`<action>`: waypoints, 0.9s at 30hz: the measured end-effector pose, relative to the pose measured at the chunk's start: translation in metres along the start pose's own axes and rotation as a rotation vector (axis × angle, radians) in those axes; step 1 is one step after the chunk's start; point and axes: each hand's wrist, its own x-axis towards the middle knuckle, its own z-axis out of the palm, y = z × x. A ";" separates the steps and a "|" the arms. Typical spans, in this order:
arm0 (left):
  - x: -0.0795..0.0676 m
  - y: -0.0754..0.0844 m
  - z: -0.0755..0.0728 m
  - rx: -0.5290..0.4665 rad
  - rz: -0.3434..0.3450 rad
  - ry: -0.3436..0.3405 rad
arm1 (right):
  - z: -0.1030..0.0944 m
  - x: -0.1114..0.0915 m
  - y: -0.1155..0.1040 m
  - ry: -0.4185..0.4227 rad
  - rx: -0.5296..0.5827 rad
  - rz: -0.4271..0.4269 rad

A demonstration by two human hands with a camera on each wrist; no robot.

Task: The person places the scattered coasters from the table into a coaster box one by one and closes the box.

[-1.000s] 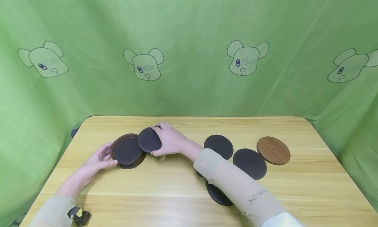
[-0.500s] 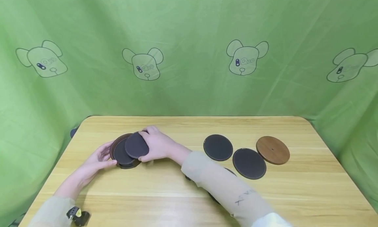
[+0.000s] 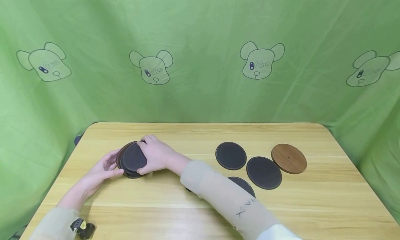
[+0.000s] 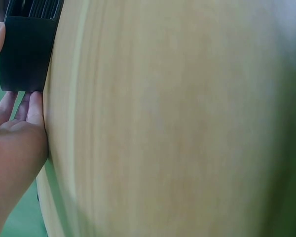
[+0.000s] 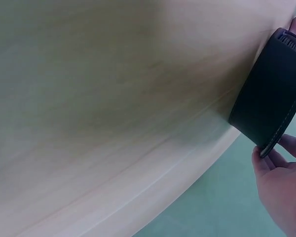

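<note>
A round dark coaster holder (image 3: 118,159) with a brown inner wall stands at the left of the table, stacked with black coasters. My left hand (image 3: 101,170) grips its left side, the thumb in front and the fingers round the back. Over the stack my right hand (image 3: 157,154) pinches a round black coaster (image 3: 134,157) by its right edge. That coaster covers most of the stack. From the side, the left wrist view shows the holder's dark wall (image 4: 25,54) against the left fingertips. In the right wrist view the coaster's edge lies between thumb and fingers at the holder (image 5: 269,89).
Right of centre lie two black coasters, one farther back (image 3: 231,156) and one nearer (image 3: 264,173). A third coaster (image 3: 243,185) is partly hidden by my right sleeve. Beside them is a brown wooden disc (image 3: 289,158). A green curtain (image 3: 200,94) hangs behind the table.
My right hand has carried the black coaster leftward, from the holder's right edge to over the stack. My left hand has stayed at the holder.
</note>
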 end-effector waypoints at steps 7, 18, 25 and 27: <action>-0.001 0.001 0.000 0.014 -0.002 0.007 | 0.001 0.006 -0.007 0.005 -0.053 0.014; 0.000 0.000 -0.002 0.013 -0.001 0.002 | 0.008 0.011 -0.015 0.025 -0.127 0.024; 0.000 -0.001 -0.001 -0.011 0.009 0.000 | 0.013 0.008 -0.018 0.024 -0.131 0.039; 0.000 0.000 -0.001 -0.012 0.012 -0.001 | 0.014 0.007 -0.018 0.029 -0.123 0.042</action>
